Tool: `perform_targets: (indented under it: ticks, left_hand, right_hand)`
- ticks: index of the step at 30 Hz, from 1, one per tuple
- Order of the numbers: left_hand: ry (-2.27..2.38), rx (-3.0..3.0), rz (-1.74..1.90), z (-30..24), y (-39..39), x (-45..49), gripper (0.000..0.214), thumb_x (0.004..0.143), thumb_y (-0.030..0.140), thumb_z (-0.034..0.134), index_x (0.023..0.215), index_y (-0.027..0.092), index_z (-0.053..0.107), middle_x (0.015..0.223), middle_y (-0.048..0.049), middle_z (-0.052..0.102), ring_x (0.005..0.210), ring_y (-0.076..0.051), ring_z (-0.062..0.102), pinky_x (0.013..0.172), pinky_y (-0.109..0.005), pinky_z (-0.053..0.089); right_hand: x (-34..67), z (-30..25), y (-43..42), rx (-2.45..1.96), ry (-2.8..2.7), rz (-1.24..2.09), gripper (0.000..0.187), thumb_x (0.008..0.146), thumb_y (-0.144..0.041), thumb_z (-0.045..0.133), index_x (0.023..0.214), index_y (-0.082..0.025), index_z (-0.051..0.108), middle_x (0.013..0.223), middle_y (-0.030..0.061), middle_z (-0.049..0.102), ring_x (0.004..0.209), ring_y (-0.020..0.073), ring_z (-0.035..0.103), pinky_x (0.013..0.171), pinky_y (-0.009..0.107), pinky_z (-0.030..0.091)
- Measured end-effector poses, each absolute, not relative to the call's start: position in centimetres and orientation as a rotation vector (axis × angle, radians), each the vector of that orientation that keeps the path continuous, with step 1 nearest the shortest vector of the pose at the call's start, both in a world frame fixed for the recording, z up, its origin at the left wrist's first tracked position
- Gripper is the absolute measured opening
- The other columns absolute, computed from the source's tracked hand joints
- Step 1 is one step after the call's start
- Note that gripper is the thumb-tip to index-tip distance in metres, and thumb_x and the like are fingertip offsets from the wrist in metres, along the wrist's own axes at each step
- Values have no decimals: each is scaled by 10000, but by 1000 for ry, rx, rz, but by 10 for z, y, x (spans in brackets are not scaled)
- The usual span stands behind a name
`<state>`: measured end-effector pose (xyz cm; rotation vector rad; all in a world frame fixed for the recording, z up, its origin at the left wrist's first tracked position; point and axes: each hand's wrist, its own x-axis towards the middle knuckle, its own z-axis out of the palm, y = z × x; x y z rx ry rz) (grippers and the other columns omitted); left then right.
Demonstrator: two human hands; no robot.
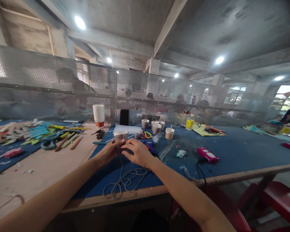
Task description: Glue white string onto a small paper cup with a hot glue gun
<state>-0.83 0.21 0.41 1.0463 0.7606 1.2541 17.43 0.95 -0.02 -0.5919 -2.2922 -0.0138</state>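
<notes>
My left hand [109, 151] and my right hand [138, 152] meet over the blue-covered table [232, 154], both closed around a small pale paper cup [120, 136] held between the fingertips. A grey cord [125, 182] lies in loose loops on the blue cover just below my hands, running up toward the cup. Whether the cord is tied to the cup is hidden by my fingers.
Behind the cup stand several small cups [157, 126] with handles, a stack of white cups [99, 115], a black phone [124, 117], scissors [48, 141], a yellow-labelled bottle [189, 122] and a pink box [207, 155]. A perforated metal screen [159, 93] closes the far side; people sit beyond it.
</notes>
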Motion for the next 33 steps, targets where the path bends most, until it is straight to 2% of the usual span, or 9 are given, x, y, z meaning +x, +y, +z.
perform_targets:
  ticks: [3, 6, 10, 14, 16, 20, 25, 30, 33]
  left_hand:
    - [817, 997, 1272, 5, 3, -10, 191, 775, 146, 772, 951, 148, 696, 877, -65, 738, 726, -181, 708, 618, -264, 570]
    - [847, 977, 1276, 7, 2, -10, 222, 781, 140, 763, 992, 150, 693, 916, -67, 743, 756, -187, 720, 632, -261, 586]
    - [859, 979, 1284, 8, 1, -11, 203, 790, 159, 753, 986, 147, 697, 881, -65, 749, 751, -186, 719, 641, -254, 589]
    - [850, 1026, 1271, 4, 4, -13, 211, 782, 217, 772, 978, 167, 712, 899, -65, 766, 769, -191, 726, 663, -259, 588]
    - [840, 1035, 1266, 2, 5, -15, 215, 787, 238, 769, 989, 182, 720, 941, -67, 774, 780, -192, 729, 666, -257, 585]
    - [816, 1012, 1260, 1, 6, -16, 212, 823, 224, 724, 1029, 176, 729, 993, -78, 775, 791, -192, 730, 673, -260, 592]
    - [827, 968, 1282, 4, 4, -14, 203, 823, 149, 685, 1023, 130, 714, 957, -91, 771, 762, -190, 734, 644, -255, 592]
    - [806, 936, 1283, 3, 6, -15, 176, 832, 153, 673, 1004, 141, 705, 911, -73, 766, 749, -193, 736, 648, -260, 591]
    - [803, 929, 1276, 0, 7, -16, 196, 832, 153, 666, 1026, 149, 699, 923, -66, 763, 762, -200, 738, 671, -275, 599]
  right_hand:
    - [190, 12, 19, -825, -2146, 54, 198, 982, -359, 541, 1021, -229, 686, 1037, 62, 682, 967, 192, 635, 861, 298, 457]
    - [221, 23, 35, -1288, -2041, 67, 208, 944, -402, 580, 917, -223, 680, 912, 55, 715, 841, 211, 655, 753, 299, 448]
    - [262, 24, 47, -1697, -2201, 111, 344, 883, -520, 618, 748, -210, 680, 803, 91, 722, 808, 257, 679, 703, 305, 441]
    - [272, 13, 49, -1811, -2285, 159, 468, 814, -664, 623, 711, -212, 687, 818, 120, 730, 840, 301, 698, 703, 328, 471]
    - [269, 8, 51, -1826, -2280, 186, 483, 794, -684, 629, 693, -215, 685, 782, 121, 721, 845, 310, 699, 703, 333, 483]
    - [264, 1, 55, -1822, -2134, 268, 366, 749, -560, 726, 609, -230, 652, 642, 91, 668, 823, 307, 695, 702, 331, 488]
    - [271, 4, 59, -1629, -1856, 606, 342, 722, -420, 758, 527, -212, 570, 476, 29, 561, 675, 257, 664, 655, 314, 487]
    - [266, 15, 57, -1367, -1691, 855, 308, 874, -481, 560, 786, -189, 598, 715, 26, 659, 611, 149, 621, 593, 263, 513]
    - [258, 18, 49, -987, -1496, 1195, 255, 838, -433, 596, 905, -188, 595, 786, 20, 661, 621, 124, 610, 592, 244, 515]
